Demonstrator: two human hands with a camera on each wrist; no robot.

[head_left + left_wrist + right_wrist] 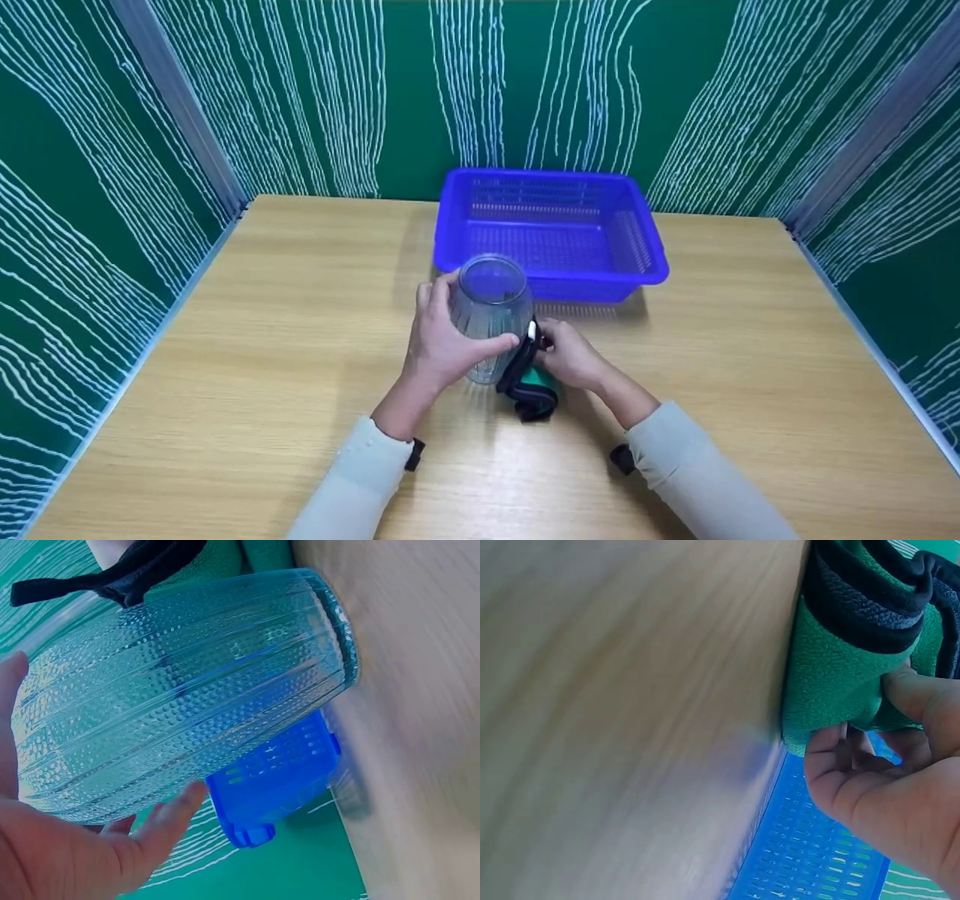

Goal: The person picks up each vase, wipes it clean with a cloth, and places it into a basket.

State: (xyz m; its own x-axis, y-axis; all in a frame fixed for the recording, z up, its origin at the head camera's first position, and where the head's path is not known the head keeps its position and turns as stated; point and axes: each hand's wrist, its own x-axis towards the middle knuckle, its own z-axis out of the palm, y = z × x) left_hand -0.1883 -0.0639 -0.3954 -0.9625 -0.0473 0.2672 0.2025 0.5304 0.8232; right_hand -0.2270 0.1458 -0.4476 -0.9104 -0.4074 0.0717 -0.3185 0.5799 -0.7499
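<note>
A clear ribbed glass jar (491, 315), textured with small bumps in the left wrist view, stands on the table with its open mouth up. My left hand (442, 341) grips it from the left, thumb across the near side and fingers round the far side. Against the jar's right side is a green cloth (840, 675) with black edging, bunched and folded. My right hand (574, 356) pinches this cloth between thumb and fingers. The cloth's lower end touches the tabletop in the right wrist view.
A blue plastic basket (551, 289) with slotted walls stands just behind the jar. The wooden table (262, 360) is bordered by green panels (409, 90) with white wavy lines. A black strap (415, 454) shows at the left sleeve.
</note>
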